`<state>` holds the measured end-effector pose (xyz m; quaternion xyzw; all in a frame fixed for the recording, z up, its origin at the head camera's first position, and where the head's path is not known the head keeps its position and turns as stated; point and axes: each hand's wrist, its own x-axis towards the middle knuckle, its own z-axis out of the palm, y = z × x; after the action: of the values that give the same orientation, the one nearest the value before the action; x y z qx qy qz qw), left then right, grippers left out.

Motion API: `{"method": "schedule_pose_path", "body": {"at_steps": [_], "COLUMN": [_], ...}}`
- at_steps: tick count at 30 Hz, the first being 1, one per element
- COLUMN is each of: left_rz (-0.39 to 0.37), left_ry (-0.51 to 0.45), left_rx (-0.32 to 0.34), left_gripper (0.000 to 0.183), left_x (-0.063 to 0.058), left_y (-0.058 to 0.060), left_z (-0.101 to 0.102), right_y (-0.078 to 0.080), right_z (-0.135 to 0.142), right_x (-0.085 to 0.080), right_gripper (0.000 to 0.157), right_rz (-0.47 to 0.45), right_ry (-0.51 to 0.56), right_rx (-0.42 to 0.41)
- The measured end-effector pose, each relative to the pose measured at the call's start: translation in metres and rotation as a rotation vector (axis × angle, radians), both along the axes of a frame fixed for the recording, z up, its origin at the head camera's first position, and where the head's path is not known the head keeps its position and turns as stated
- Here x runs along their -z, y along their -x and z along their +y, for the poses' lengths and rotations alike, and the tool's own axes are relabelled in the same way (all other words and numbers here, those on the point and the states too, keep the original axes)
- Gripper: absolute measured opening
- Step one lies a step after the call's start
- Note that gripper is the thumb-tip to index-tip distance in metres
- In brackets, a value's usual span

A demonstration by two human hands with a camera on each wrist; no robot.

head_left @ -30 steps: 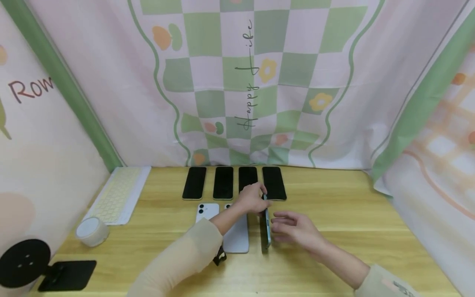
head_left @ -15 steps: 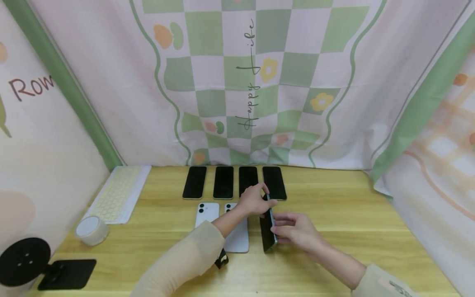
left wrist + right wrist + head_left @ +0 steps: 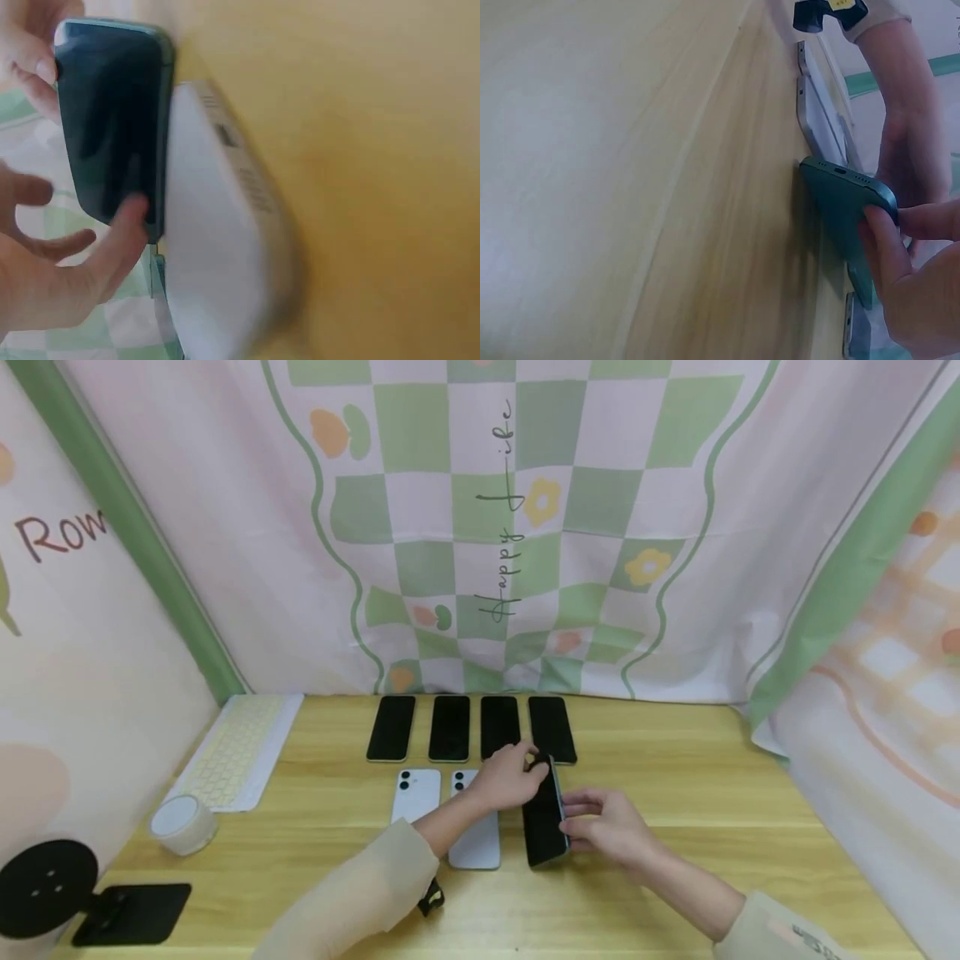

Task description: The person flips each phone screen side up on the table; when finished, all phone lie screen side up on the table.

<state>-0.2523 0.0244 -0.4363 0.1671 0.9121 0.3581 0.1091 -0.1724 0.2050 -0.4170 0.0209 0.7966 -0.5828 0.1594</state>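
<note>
A green-backed smartphone (image 3: 543,831) stands tilted on its long edge in the head view, its black screen facing up and left. My right hand (image 3: 611,828) pinches its right edge, thumb on the screen side. In the right wrist view, fingers of that hand spread over the phone's green back (image 3: 840,199). My left hand (image 3: 506,781) is at the phone's top end. Its fingers are loose and spread in the left wrist view, one fingertip (image 3: 135,214) overlapping the screen. Two white phones (image 3: 417,789) lie back up beside it, one (image 3: 478,843) partly under the left forearm.
Several phones with black screens (image 3: 392,728) lie in a row at the table's back, before the curtain. A white keyboard (image 3: 236,752), a round white lidded container (image 3: 183,825) and a black stand (image 3: 135,914) are on the left of the wooden table (image 3: 675,877).
The phone has tipped from nearly upright toward the right, showing more of its screen. My right hand has come to grip its edge. My left fingers have loosened at its top.
</note>
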Motion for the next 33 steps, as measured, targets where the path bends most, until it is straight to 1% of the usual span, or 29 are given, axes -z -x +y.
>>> {"method": "schedule_pose_path", "body": {"at_steps": [1,3,5,7,8,11,14,17,21,25,30,33], "left_rz": [0.071,0.190,0.270,0.299,0.294,0.275,0.255,0.237,0.226,0.226,0.235,0.235], "left_ry": [0.088,0.251,0.388,0.487,0.524,0.612,0.649,0.644,0.629,0.627,0.633,0.639], "left_rx": [0.045,0.143,0.247,0.329,0.356,0.405,0.423,0.425,0.423,0.421,0.417,0.421], "left_gripper": [0.046,0.048,0.052,0.059,0.063,0.074,0.081,0.082,0.082,0.082,0.082,0.082], "left_x": [0.002,0.004,0.003,0.001,0.000,-0.001,0.001,0.004,0.006,0.005,0.006,0.007], "left_y": [-0.002,-0.009,-0.015,-0.020,-0.023,-0.027,-0.028,-0.027,-0.026,-0.024,-0.023,-0.023], "left_z": [-0.002,-0.007,-0.011,-0.014,-0.015,-0.018,-0.021,-0.022,-0.024,-0.024,-0.023,-0.023], "right_y": [0.000,0.000,0.001,0.003,0.003,0.005,0.006,0.006,0.004,0.004,0.005,0.007], "right_z": [0.001,0.004,0.008,0.011,0.012,0.014,0.014,0.013,0.011,0.008,0.006,0.006], "right_x": [0.002,0.006,0.010,0.014,0.016,0.021,0.024,0.026,0.025,0.021,0.017,0.017], "right_gripper": [0.052,0.052,0.052,0.053,0.053,0.054,0.053,0.059,0.070,0.073,0.072,0.070], "right_rz": [-0.003,-0.011,-0.023,-0.029,-0.035,-0.054,-0.085,-0.101,-0.074,-0.048,0.011,0.033], "right_ry": [-0.002,-0.010,-0.014,-0.016,-0.019,-0.016,0.002,0.035,0.031,-0.017,-0.162,-0.199], "right_rx": [0.002,0.007,0.004,-0.003,-0.002,-0.004,-0.005,-0.009,-0.019,-0.039,-0.074,-0.089]}}
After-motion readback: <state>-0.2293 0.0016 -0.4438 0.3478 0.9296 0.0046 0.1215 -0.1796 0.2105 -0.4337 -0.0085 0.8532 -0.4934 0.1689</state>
